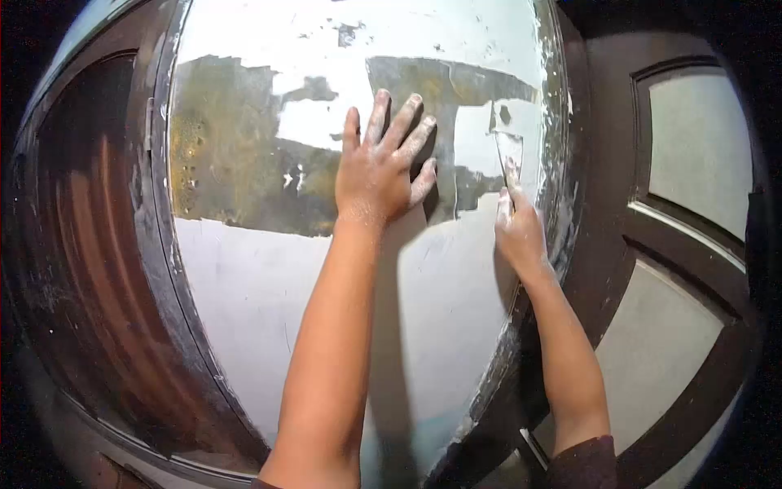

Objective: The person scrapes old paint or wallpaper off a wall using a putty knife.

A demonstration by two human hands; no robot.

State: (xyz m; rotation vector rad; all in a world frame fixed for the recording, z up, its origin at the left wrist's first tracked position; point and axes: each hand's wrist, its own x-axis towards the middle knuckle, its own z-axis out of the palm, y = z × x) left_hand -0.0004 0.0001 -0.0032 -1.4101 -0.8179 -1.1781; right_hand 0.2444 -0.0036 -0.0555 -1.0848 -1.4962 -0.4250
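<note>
My left hand (379, 175) lies with fingers spread against the upright panel, its fingertips dusted white. In my right hand (520, 228) is a scraper (510, 153), held by its handle with the blade pointing up against the panel's right part. The panel (244, 269) is white above and below, with a grey-brown band (236, 138) across the middle. White patches break up this band, one of them around the scraper's blade. The scraper's handle is mostly hidden by my fingers.
A dark frame edge with white smears (558, 163) runs down the panel's right side. Beyond it stands a dark brown door (611, 106) with pale inset panels. To the left is another dark brown wooden surface (90, 228) with a raised edge.
</note>
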